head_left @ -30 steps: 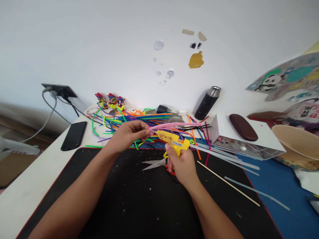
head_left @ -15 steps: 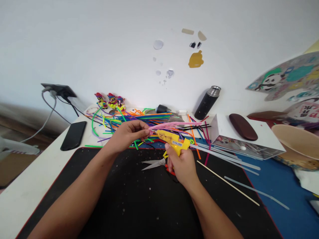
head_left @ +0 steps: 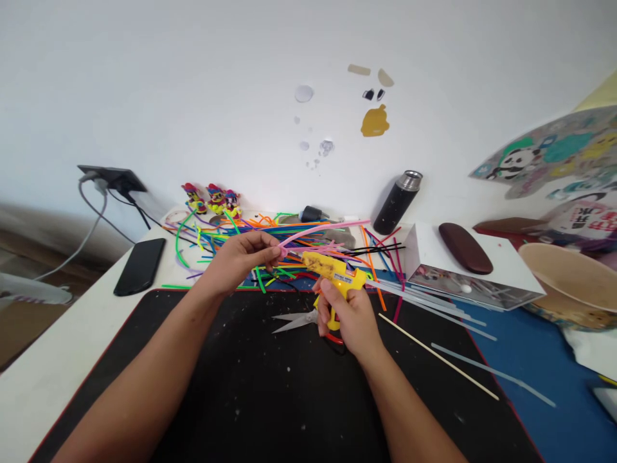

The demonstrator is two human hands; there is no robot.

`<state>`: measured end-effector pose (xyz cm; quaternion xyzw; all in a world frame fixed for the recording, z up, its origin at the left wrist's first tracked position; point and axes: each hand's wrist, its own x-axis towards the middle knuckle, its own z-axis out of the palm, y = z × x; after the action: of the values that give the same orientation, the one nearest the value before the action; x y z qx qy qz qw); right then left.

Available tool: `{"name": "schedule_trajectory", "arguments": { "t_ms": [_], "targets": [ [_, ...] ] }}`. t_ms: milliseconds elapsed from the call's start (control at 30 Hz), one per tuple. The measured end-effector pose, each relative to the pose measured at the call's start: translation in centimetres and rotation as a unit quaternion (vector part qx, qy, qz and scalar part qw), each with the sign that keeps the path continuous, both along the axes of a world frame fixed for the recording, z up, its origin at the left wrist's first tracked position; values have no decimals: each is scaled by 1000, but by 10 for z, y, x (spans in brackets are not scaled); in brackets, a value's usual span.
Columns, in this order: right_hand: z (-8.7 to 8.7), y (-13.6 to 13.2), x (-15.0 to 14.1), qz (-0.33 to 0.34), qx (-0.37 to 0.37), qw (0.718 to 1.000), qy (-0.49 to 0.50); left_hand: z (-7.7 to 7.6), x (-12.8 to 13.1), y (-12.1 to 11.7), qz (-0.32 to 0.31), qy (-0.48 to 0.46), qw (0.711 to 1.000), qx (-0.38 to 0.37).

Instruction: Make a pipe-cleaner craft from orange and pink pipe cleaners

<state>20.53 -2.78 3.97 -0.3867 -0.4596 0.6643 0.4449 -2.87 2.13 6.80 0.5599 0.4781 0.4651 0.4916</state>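
The slender pink craft strands hang mid-scene, over the far heap of multicoloured stems; they are gathered at their left end and spread rightward, one group rising above a lower, thinner fan. The left hand pinches that gathered end between thumb and fingers. The right hand has its fingers wrapped around the handle of the yellow plastic glue gun, brown-stained near its tip, which points left toward the pinch. Half a second ago the strands lay closer together, lower over the gun; now the upper group stands apart.
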Motion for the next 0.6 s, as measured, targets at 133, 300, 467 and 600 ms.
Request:
{"name": "schedule_trajectory", "arguments": {
  "t_ms": [133,300,467,600],
  "targets": [
    [-1,0,0,-2,-2,1000,1,-2,-1,1,5,-9,1000,2],
    [-8,4,0,-52,24,997,-51,4,-4,1,54,-26,998,36],
    [-14,9,0,-65,46,993,-82,10,0,-5,51,-22,997,55],
    [-17,8,-2,-48,75,992,-94,13,3,-9,28,-18,998,49]
  ]
}}
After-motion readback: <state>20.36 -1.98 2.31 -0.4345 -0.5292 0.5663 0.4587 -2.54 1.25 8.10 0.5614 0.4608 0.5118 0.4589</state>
